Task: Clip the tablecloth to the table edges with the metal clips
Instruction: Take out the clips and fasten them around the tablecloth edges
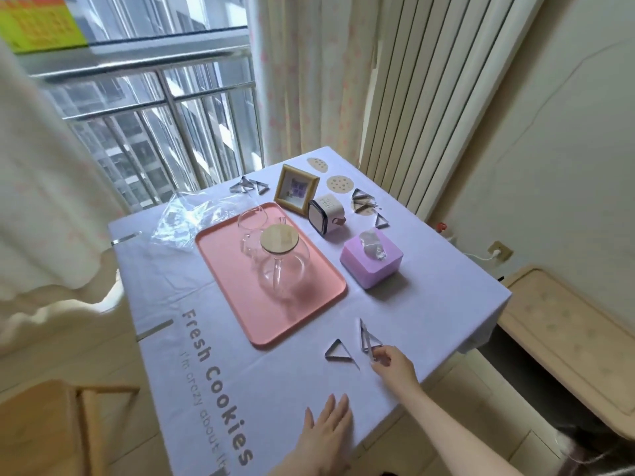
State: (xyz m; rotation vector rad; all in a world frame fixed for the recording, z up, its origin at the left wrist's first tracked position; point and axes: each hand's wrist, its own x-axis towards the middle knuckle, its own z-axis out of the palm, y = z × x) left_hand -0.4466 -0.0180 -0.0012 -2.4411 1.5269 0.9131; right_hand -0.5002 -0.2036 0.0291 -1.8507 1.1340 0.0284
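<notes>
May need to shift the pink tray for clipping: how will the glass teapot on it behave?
The teapot looks like thin clear glass, so likely fragile and slippery. Its round lid seems loose on top; may slide off if tilted. On the smooth tray it could skid when pushed.

clips [125,237] on edge 2 | tray [223,269] 1 | teapot [283,269] 1 | cup [252,221] 1 | frame [297,188] 1 | tissue box [372,271] 1

Tablecloth [309,372]: matt lilac cloth, creased. Clips [338,352]: shiny metal. Tray [220,249]: smooth pink plastic. Teapot [285,269]: clear glass, wooden lid [279,238].
</notes>
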